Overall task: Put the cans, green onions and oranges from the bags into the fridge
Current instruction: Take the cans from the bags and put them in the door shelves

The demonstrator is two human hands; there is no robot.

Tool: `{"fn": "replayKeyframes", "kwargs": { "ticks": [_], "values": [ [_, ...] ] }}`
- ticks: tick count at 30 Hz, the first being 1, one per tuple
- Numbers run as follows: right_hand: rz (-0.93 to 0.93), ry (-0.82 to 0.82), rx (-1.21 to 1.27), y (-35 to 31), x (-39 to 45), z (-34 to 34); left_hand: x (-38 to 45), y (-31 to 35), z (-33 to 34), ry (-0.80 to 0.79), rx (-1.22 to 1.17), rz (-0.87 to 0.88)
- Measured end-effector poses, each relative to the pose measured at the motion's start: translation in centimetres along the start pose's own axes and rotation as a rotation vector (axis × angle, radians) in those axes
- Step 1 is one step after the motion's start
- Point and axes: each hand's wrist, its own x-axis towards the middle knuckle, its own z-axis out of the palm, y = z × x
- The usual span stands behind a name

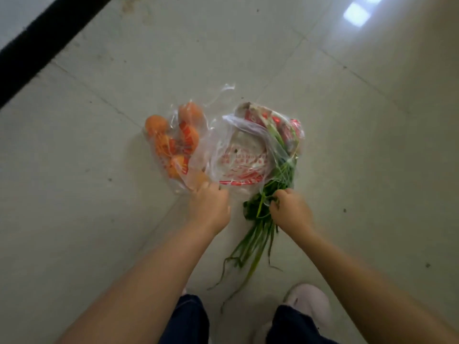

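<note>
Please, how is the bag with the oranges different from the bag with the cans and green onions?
The bag with the oranges lies left and holds only round orange fruit; the bag with the cans lies right and holds red cans. Nothing sticks out of the orange bag; green onions trail out of the other. The left hand grips the orange bag; the right hand grips the onions. Both are clear plastic with red print, on the floor.
</note>
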Motion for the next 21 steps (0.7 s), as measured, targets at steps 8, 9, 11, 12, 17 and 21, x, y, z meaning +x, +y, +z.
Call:
{"fn": "replayKeyframes", "kwargs": {
  "ticks": [8,9,11,12,17,21],
  "values": [
    [-0.111,0.311,-0.35,2.9,13.7,2.5,14.4,1.2,3.9,0.345,0.027,0.124],
    [-0.107,0.299,-0.374,2.9,14.4,2.7,15.6,1.1,3.9,0.445,0.023,0.158],
    [-0.079,0.299,-0.364,3.2,15.1,3.3,16.9,1.0,3.4,0.542,0.07,0.203],
    [-0.065,0.314,-0.338,3.3,15.1,3.6,17.3,0.9,3.4,0.584,0.094,0.196],
    [-0.092,0.467,0.013,4.5,14.6,3.4,17.6,0.4,3.6,0.449,0.253,0.113],
    [-0.121,0.547,0.149,6.5,14.3,2.0,19.2,-0.1,3.0,0.423,0.32,0.082]
  ]
}}
